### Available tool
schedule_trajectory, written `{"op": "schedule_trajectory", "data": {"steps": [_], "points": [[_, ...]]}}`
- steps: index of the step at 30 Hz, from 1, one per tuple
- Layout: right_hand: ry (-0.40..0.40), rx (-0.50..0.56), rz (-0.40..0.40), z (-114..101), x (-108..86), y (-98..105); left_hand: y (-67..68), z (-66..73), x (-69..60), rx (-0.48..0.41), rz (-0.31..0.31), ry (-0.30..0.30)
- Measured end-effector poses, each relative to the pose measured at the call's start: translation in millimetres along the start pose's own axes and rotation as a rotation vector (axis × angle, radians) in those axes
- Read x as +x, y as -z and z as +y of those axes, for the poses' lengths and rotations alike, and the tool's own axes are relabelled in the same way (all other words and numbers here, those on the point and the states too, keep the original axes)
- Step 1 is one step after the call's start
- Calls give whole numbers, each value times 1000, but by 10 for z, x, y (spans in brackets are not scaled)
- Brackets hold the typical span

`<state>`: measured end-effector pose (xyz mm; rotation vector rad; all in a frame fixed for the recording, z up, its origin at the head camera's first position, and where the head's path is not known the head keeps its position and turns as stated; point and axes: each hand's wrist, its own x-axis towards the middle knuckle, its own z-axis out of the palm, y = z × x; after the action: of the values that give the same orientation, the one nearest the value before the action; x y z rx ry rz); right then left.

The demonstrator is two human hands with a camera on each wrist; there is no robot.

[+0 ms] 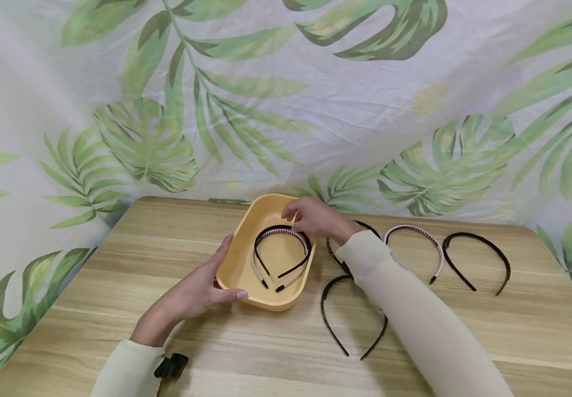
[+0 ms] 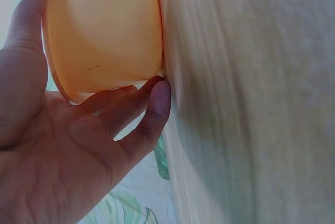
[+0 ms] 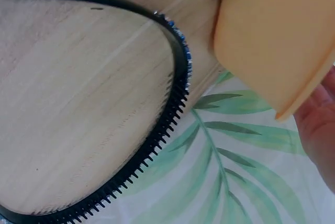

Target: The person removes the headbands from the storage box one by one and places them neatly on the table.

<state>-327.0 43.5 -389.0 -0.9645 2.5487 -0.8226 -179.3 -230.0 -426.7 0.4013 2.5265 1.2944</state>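
A yellow plastic bin [image 1: 226, 270] stands on the wooden table. My left hand [image 1: 194, 289] holds its near left corner, thumb over the rim; in the left wrist view this hand [image 2: 68, 145] lies against the bin's wall [image 2: 104, 35]. Inside lie a black headband [image 1: 261, 255] and a pale pink toothed headband [image 1: 254, 269], one overlapping the other. My right hand [image 1: 316, 215] hovers over the bin's far right side, fingers loosely bent, with nothing visible between them. The right wrist view shows part of this hand [image 3: 319, 124] beside the bin's rim.
Right of the bin lie a black headband [image 1: 332, 251] partly behind my right sleeve, a lilac toothed one [image 1: 437, 248] and a plain black one [image 1: 501, 256]. Nearer is a black toothed headband [image 1: 323, 311]. A leaf-patterned cloth [image 1: 246, 138] hangs behind the table.
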Motion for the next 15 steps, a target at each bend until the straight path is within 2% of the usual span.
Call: {"op": "schedule_trajectory", "data": {"steps": [9,15], "points": [[-54,-14,-46,28,128,-18,-6,10,1,14,4,8],[-16,-53,-49,43,182,-43,-5,17,-4,13,3,7]]}}
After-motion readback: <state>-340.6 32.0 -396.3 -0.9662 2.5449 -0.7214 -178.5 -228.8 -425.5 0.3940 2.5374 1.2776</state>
